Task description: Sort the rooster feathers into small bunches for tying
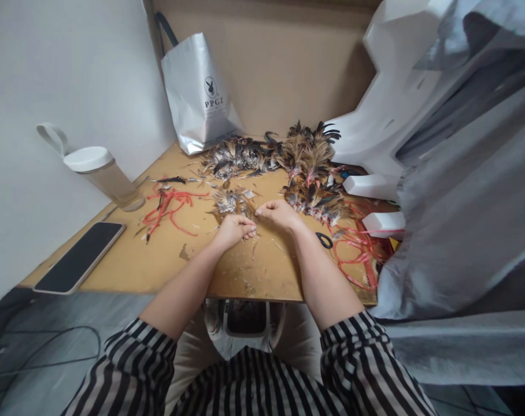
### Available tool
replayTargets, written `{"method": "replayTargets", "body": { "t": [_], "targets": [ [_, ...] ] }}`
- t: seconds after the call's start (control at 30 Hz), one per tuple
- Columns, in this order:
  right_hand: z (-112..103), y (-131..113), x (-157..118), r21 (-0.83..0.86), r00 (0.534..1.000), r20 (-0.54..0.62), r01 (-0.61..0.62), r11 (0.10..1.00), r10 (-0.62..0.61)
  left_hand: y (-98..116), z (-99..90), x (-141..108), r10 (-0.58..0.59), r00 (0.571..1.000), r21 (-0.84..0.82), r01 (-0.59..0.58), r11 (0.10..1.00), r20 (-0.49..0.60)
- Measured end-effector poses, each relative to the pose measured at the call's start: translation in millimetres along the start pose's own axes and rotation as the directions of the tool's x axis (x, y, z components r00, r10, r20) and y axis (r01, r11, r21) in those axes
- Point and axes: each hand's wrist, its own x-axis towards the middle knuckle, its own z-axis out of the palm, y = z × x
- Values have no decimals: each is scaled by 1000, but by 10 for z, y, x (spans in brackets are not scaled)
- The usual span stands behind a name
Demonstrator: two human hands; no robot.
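Observation:
Both hands are over the middle of a tan table (pixel 150 266), close together in front of a small pile of feathers (pixel 232 202). My left hand (pixel 236 230) is closed, its fingertips pinched; what sits between them is too small to make out. To its right, my right hand (pixel 277 214) has thumb and forefinger pressed together on what looks like a feather (pixel 256 214) at the edge of the pile. Bundles of brown and black feathers (pixel 317 199) tied with red string lie just beyond my right hand.
At the back are a larger feather heap (pixel 240 156), brown feather bundles (pixel 308 147) and a silver bag (pixel 197 92). Red strings (pixel 171 208), a lidded cup (pixel 106 173) and a phone (pixel 82 254) lie left. A black ring (pixel 324 240), red ribbon (pixel 358 260) and grey cloth (pixel 470 190) are right.

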Motion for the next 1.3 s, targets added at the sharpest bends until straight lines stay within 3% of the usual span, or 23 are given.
{"method": "replayTargets", "body": {
  "t": [0.07, 0.17, 0.37, 0.6, 1.1, 1.3],
  "targets": [
    [-93, -25, -20, 20, 1000, -2, 7, 1000, -7, -15, -14, 4, -1, 1000, -9, 1, 1000, 6],
    [-177, -34, -42, 61, 993, 102, 53, 997, -59, -29, -35, 4, 7, 1000, -6, -7, 1000, 22],
    [-93, 47, -23, -12, 954, 280, 114, 993, -106, -35, -53, 4, 44, 996, -6, -44, 999, 77],
    [-56, 121, 18, -222, 958, 257, 186, 957, -126, 13, -41, -22, 24, 997, -6, -24, 1000, 78],
    [-27, 82, 7, -346, 950, 233, 279, 896, -206, 38, -36, -28, 9, 996, 21, -11, 1000, 87],
    [-61, 28, -39, -341, 938, 288, 287, 895, -192, 32, -33, -25, -28, 999, -27, 29, 999, 44]
  ]
}}
